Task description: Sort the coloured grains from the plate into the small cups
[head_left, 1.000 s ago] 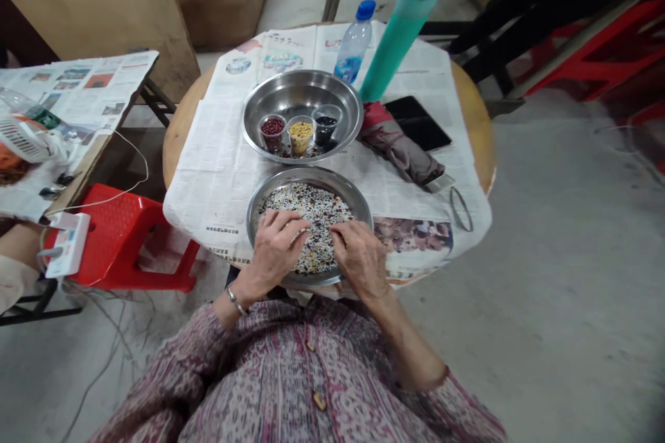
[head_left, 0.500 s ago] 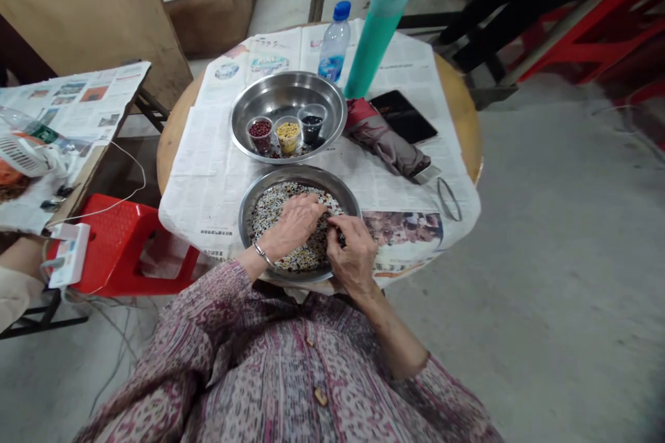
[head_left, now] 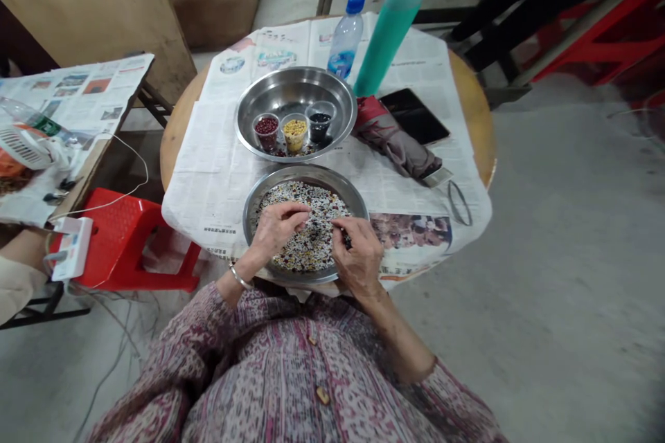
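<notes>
Mixed beans and grains (head_left: pixel 306 249) cover the bottom of the near metal basin (head_left: pixel 358 194). My left hand (head_left: pixel 278 227) is over the left half of the mix, its thumb and fingers pinched together. At the basin's right side my right hand (head_left: pixel 356 249) has its fingers curled in, with dark beans showing in its palm. The far metal basin (head_left: pixel 291 76) holds three clear plastic cups: one of red beans (head_left: pixel 267 133), one of yellow beans (head_left: pixel 295 133) and one of black beans (head_left: pixel 320 121). Whatever the left fingertips pinch is too small to make out.
Behind the basins stand a water bottle (head_left: pixel 345 38) and a tall teal bottle (head_left: pixel 397 24). A folded umbrella (head_left: pixel 400 142) and a dark tablet or phone (head_left: pixel 414 115) lie right. A red stool (head_left: pixel 125 239), power strip (head_left: pixel 73 249) and another person's arm (head_left: pixel 23 263) are left.
My left hand has drawn back leftward from the middle of the mix, and its fingers are now pinched. My right hand keeps nearly the same place. The whole view has shifted slightly.
</notes>
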Tool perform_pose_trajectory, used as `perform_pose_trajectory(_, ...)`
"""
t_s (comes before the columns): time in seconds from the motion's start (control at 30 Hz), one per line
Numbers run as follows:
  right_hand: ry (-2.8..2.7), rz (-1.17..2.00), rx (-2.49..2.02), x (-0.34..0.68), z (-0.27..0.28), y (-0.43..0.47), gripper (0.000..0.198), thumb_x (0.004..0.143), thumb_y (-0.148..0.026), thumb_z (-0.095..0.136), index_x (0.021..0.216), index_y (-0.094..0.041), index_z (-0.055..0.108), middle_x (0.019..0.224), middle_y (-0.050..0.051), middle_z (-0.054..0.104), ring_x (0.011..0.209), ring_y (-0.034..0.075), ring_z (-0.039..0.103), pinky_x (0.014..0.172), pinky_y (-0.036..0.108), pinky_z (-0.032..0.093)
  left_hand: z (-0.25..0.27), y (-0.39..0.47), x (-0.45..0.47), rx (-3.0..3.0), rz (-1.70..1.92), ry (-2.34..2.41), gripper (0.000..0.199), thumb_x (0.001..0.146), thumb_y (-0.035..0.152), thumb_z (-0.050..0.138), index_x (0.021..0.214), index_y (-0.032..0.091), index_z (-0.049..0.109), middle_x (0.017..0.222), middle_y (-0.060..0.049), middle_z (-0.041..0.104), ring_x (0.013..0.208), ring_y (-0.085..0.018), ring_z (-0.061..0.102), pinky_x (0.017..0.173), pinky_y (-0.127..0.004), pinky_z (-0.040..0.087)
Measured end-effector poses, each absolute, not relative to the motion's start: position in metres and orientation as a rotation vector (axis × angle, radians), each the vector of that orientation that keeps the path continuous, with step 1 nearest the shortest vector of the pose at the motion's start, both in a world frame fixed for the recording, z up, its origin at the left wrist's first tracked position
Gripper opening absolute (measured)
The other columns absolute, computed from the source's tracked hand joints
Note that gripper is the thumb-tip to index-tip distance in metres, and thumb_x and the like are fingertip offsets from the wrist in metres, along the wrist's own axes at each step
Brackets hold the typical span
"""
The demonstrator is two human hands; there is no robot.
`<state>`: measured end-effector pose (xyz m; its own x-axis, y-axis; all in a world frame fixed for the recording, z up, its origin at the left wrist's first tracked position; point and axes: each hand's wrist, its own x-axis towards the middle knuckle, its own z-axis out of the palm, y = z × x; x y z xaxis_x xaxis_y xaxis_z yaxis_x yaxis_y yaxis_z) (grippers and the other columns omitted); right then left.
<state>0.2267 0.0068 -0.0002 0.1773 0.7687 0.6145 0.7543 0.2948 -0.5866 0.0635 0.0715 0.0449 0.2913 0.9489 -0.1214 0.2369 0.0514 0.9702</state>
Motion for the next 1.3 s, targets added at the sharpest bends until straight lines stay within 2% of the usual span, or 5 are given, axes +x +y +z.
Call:
perform_pose_trajectory(0.2, -1.590, 0.052, -1.458, 0.227, -0.004, 0.006, 0.018, 0.093, -0.015, 0.051, 0.098, -0.020, 0.068, 0.092, 0.008, 0.071, 0.091, 0.021, 0.065, 0.086, 0.037, 0.053, 0.050, 0.055, 0.049, 0.874, 0.779, 1.060, 0.022, 0.079, 0.025, 0.073, 0.097, 0.012, 0.075, 0.083, -0.004, 0.072, 0.068, -0.008, 0.062, 0.073, -0.027, 0.055)
perform_pose_trajectory(0.63, -1.592, 0.103, -1.486, 0.227, -0.003, 0.004, 0.019, 0.093, -0.017, 0.050, 0.097, -0.020, 0.068, 0.092, 0.008, 0.071, 0.091, 0.021, 0.065, 0.087, 0.037, 0.053, 0.056, 0.049, 0.045, 0.793, 0.775, 0.973, 0.021, 0.083, 0.019, 0.070, 0.102, 0.010, 0.073, 0.092, -0.009, 0.076, 0.077, -0.012, 0.070, 0.084, -0.033, 0.059)
perform_pose_trajectory(0.8, -1.608, 0.100, -1.474, 0.227, -0.001, 0.004, 0.019, 0.093, -0.018, 0.050, 0.096, -0.019, 0.068, 0.092, 0.009, 0.072, 0.091, 0.021, 0.065, 0.087, 0.037, 0.053, 0.050, 0.047, 0.045, 1.238, 0.794, 1.140, 0.017, 0.090, 0.022, 0.063, 0.101, 0.013, 0.072, 0.089, -0.007, 0.076, 0.078, -0.015, 0.070, 0.079, -0.033, 0.060)
perform_pose_trajectory(0.97, -1.574, 0.148, -1.504, 0.232, 0.008, 0.009, 0.017, 0.092, -0.020, 0.052, 0.093, -0.021, 0.069, 0.090, 0.007, 0.073, 0.085, 0.020, 0.067, 0.080, 0.035, 0.054, 0.044, 0.039, 0.040, 2.110, 0.798, 1.332, 0.010, 0.093, 0.016, 0.061, 0.095, 0.019, 0.071, 0.094, -0.003, 0.075, 0.090, -0.017, 0.069, 0.090, -0.034, 0.055)
perform_pose_trajectory(1.3, -2.008, 0.132, -1.568, 0.229, 0.013, 0.044, 0.020, 0.093, -0.020, 0.051, 0.100, -0.021, 0.071, 0.096, 0.008, 0.072, 0.095, 0.023, 0.063, 0.083, 0.036, 0.050, 0.038, 0.025, 0.027, 2.242, 0.872, 1.359, 0.008, 0.094, 0.013, 0.059, 0.094, 0.020, 0.064, 0.100, -0.004, 0.068, 0.101, -0.019, 0.064, 0.094, -0.037, 0.054)
